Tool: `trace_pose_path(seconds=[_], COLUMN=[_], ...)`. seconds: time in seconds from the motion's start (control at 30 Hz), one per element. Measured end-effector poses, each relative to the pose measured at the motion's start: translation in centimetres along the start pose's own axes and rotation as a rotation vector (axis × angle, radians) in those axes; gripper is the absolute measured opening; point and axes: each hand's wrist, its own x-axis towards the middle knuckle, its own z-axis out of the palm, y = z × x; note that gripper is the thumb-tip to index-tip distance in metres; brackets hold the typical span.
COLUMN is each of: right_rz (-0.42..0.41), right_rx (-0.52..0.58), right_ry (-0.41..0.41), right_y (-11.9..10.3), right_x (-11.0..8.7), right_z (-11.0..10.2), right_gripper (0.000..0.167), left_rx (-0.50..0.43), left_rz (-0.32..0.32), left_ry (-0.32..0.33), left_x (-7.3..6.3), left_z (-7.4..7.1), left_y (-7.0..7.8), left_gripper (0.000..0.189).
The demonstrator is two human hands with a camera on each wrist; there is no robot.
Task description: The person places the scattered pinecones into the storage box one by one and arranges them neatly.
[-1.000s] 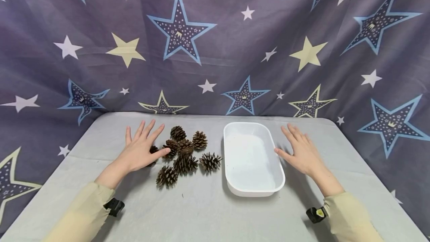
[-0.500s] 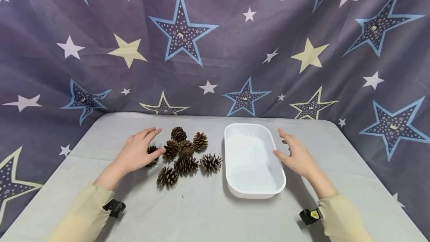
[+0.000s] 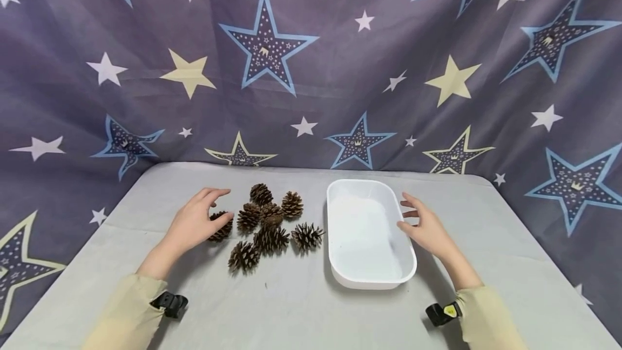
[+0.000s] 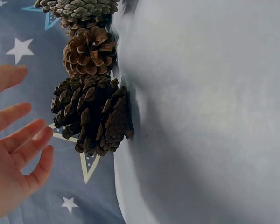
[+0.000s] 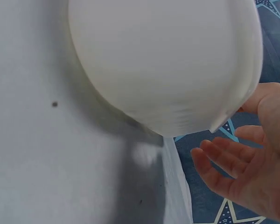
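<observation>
In the head view, the person's left hand (image 3: pixel 194 220) is at the left of the scene, its thumb and fingers apart beside a brown, woody pine cone (image 3: pixel 221 227), which it partly covers; whether they touch it cannot be told. To the right of that cone, a loose cluster of brown pine cones (image 3: pixel 271 239) lies in the middle of a grey cloth-covered table (image 3: pixel 291 312), several touching or overlapping. Farther right is a white, glossy rectangular tray (image 3: pixel 374 285) with rounded corners. The right hand (image 3: pixel 430 231) is at the tray's right side, its thumb and fingers spread, the thumb tip close against the rim; contact is unclear. Both arms have pale yellow sleeves (image 3: pixel 126 315) and small black wrist devices (image 3: pixel 170 304). At the far side hangs a purple-grey curtain (image 3: pixel 316 74) printed with stars.

In the left wrist view, the left hand's fingers are gently bent and separated, with a gap between them and the large dark cone nearest in that view.

In the right wrist view, the right hand's fingers are slightly bent and apart beside the tray's wall; one digit is partly hidden behind the rim.
</observation>
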Motion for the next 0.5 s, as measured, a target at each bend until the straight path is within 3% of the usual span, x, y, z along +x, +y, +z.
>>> trace_pose_path(seconds=[0.27, 0.5], right_rz=[0.071, 0.093], right_rx=[0.051, 0.170], right_ry=[0.000, 0.003], right_y=[0.1, 0.2], right_x=[0.0, -0.2], right_z=[-0.1, 0.6], right_gripper=[0.062, 0.059], left_rx=[-0.084, -0.103], left_rz=[-0.048, -0.087], left_ry=[-0.021, -0.104], left_x=[-0.3, -1.3], left_z=[0.0, 0.1], left_y=[-0.4, -1.2], left_gripper=[0.061, 0.067])
